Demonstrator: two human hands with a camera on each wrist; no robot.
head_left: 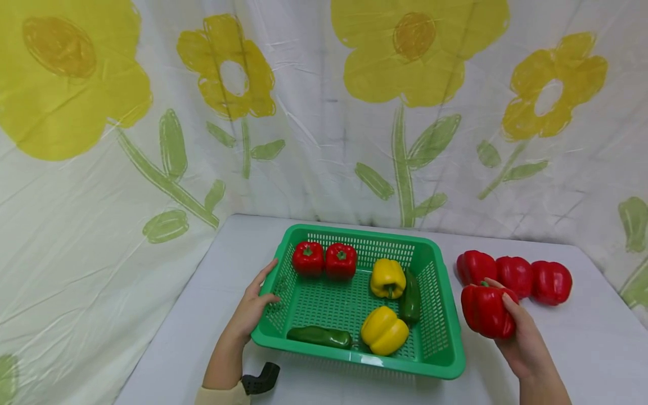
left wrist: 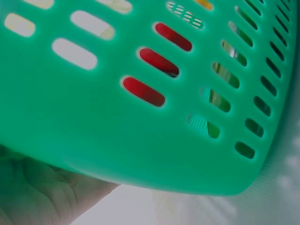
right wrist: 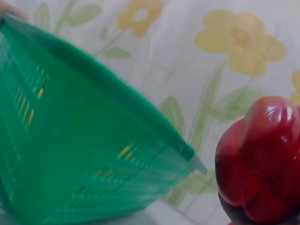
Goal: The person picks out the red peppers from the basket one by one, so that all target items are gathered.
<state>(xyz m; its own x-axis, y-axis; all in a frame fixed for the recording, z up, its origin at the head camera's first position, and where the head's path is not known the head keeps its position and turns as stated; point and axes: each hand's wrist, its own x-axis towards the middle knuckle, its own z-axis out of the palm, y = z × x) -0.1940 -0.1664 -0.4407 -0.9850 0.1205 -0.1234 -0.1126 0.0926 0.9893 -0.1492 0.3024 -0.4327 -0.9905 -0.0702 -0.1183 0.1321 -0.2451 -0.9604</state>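
My left hand (head_left: pixel 245 312) grips the left rim of a green plastic basket (head_left: pixel 361 232), its thumb reaching over the inside. In the left wrist view the slotted outer wall of the basket (left wrist: pixel 93 145) fills most of the frame, with part of that hand (left wrist: pixel 47 194) below. A red bell pepper (head_left: pixel 485 315) is held in my right hand (head_left: pixel 526 340), just outside the basket's right side. The right wrist view shows this pepper (right wrist: pixel 262 164) at its right edge. Inside the basket sit two red bell peppers (head_left: pixel 307 260), two yellow bell peppers (head_left: pixel 385 332) and two long green peppers (head_left: pixel 319 336).
Behind the right hand, three red bell peppers (head_left: pixel 552 282) lie in a row on the white table (head_left: pixel 202 304). A black angled piece (head_left: pixel 261 379) is at the left wrist. A flower-printed curtain (head_left: pixel 314 163) hangs along the back and left.
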